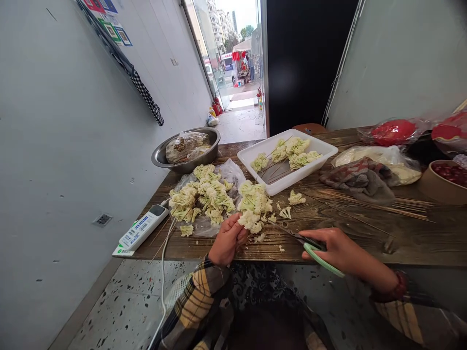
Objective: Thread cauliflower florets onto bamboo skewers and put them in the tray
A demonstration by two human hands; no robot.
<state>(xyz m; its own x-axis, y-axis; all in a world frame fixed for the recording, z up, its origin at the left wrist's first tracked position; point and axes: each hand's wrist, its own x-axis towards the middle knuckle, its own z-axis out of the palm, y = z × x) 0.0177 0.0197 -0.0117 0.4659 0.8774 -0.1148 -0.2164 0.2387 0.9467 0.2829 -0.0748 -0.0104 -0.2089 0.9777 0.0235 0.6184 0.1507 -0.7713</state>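
My left hand point(226, 241) is closed around the stem end of a cauliflower floret point(249, 220) at the table's front edge. Just behind it rests a larger cauliflower piece point(254, 195). In my right hand point(337, 249) is a pair of scissors point(321, 257) with pale green handles, its blades pointing left toward the floret. Small loose florets point(296, 197) and crumbs lie between the two hands. A heap of cauliflower point(209, 190) sits on a clear plastic bag left of the held floret.
A white tray point(279, 187) holds skewered cauliflower. Beyond the heap stands a metal basin point(158, 158) with a bagged item. A power strip point(144, 228) lies at left, its cable hanging off the edge. Bamboo skewers point(375, 200), a rag point(361, 179) and a bowl point(438, 187) occupy the right.
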